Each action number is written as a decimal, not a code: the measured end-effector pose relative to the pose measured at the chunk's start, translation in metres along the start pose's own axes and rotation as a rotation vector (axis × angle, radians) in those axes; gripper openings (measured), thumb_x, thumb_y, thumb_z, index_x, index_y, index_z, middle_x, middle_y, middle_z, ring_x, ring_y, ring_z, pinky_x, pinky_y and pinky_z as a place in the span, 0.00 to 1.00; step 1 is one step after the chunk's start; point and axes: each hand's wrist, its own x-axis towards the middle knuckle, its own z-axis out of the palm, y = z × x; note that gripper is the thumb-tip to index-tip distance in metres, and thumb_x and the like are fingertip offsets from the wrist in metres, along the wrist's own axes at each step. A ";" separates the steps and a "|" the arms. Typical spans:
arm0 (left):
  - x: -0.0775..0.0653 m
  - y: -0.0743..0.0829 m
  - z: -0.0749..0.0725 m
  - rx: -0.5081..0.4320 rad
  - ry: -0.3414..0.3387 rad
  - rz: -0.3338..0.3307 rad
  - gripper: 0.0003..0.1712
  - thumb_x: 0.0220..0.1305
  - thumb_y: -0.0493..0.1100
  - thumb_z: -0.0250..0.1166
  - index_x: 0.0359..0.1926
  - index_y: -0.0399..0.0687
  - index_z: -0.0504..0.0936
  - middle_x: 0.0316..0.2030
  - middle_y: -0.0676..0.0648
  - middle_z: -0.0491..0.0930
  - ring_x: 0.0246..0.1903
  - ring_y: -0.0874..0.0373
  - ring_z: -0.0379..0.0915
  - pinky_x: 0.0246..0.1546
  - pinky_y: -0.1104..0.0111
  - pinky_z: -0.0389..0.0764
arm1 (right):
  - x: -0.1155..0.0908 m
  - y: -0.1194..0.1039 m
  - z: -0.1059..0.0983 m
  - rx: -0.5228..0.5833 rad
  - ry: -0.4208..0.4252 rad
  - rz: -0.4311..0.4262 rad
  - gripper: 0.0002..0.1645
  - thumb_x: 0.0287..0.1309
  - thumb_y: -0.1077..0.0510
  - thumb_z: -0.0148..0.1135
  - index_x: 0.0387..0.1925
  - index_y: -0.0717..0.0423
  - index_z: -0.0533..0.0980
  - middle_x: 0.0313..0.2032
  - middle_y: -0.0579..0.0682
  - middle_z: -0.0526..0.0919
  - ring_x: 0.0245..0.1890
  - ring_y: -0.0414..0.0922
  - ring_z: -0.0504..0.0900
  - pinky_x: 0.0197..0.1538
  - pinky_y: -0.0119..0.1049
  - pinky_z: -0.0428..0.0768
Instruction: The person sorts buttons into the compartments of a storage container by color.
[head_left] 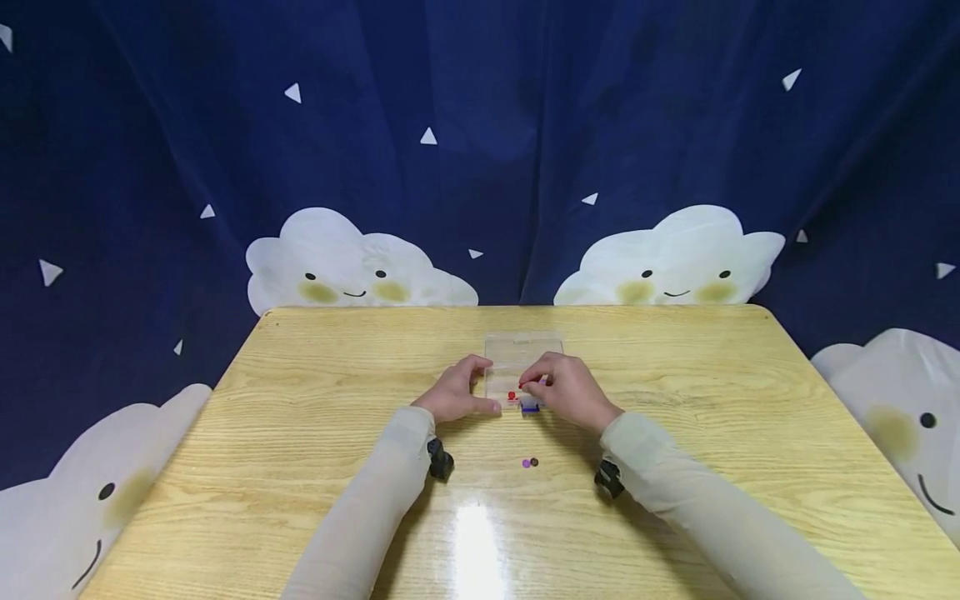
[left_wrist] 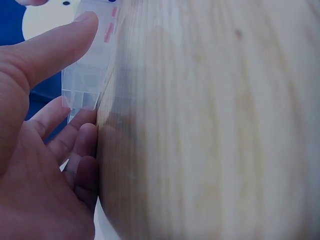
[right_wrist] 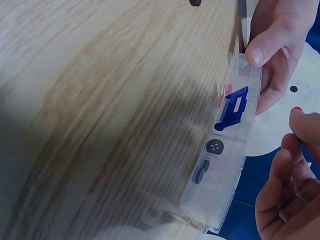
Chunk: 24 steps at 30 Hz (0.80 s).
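A clear plastic box (head_left: 522, 348) with its lid up stands near the middle of the table. My left hand (head_left: 457, 390) holds its left end between thumb and fingers; the left wrist view shows the thumb (left_wrist: 62, 47) on the near side. Above the box's right part, my right hand (head_left: 572, 392) pinches a small red button-like piece (right_wrist: 298, 108), mostly hidden by the fingertips. Inside the box are a red piece (head_left: 512, 396), a blue piece with a rectangular opening (right_wrist: 234, 109), a dark button with holes (right_wrist: 215, 146) and more dark buttons (right_wrist: 199, 174).
On the wooden table (head_left: 337, 358), in front of the box, lie a purple button (head_left: 526, 463) and a dark brown button (head_left: 534, 462). A dark blue curtain (head_left: 480, 167) with white clouds hangs behind the table's far edge.
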 end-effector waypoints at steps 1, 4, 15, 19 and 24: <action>0.000 0.000 0.000 0.001 -0.001 0.001 0.45 0.54 0.47 0.77 0.70 0.51 0.65 0.63 0.43 0.70 0.60 0.49 0.66 0.64 0.55 0.69 | 0.000 0.000 0.000 -0.002 -0.002 -0.003 0.04 0.59 0.61 0.68 0.32 0.51 0.87 0.33 0.45 0.85 0.32 0.38 0.79 0.37 0.29 0.78; 0.000 -0.001 0.000 0.002 -0.004 -0.003 0.45 0.54 0.48 0.76 0.70 0.51 0.65 0.64 0.43 0.69 0.61 0.48 0.66 0.65 0.54 0.69 | 0.001 -0.002 0.002 -0.008 -0.004 -0.012 0.04 0.59 0.62 0.68 0.32 0.51 0.87 0.33 0.46 0.85 0.31 0.37 0.78 0.37 0.28 0.77; -0.001 0.001 -0.001 0.008 -0.009 -0.012 0.44 0.55 0.48 0.76 0.70 0.53 0.64 0.66 0.43 0.68 0.62 0.47 0.65 0.65 0.53 0.68 | 0.003 -0.001 0.006 -0.027 -0.014 -0.027 0.05 0.59 0.63 0.67 0.32 0.52 0.87 0.32 0.46 0.84 0.29 0.36 0.77 0.34 0.28 0.76; 0.000 0.000 0.000 -0.003 -0.006 -0.010 0.44 0.55 0.47 0.76 0.70 0.52 0.64 0.66 0.42 0.68 0.63 0.47 0.65 0.66 0.53 0.68 | 0.003 0.000 0.007 -0.020 -0.028 -0.020 0.05 0.58 0.63 0.68 0.33 0.53 0.87 0.32 0.47 0.84 0.29 0.37 0.77 0.33 0.28 0.76; 0.000 0.000 0.001 -0.006 -0.006 -0.008 0.45 0.55 0.47 0.76 0.70 0.51 0.64 0.66 0.42 0.68 0.63 0.47 0.65 0.67 0.53 0.67 | 0.003 0.000 0.008 -0.027 -0.042 -0.024 0.05 0.58 0.64 0.67 0.33 0.53 0.87 0.32 0.47 0.84 0.28 0.36 0.77 0.34 0.28 0.76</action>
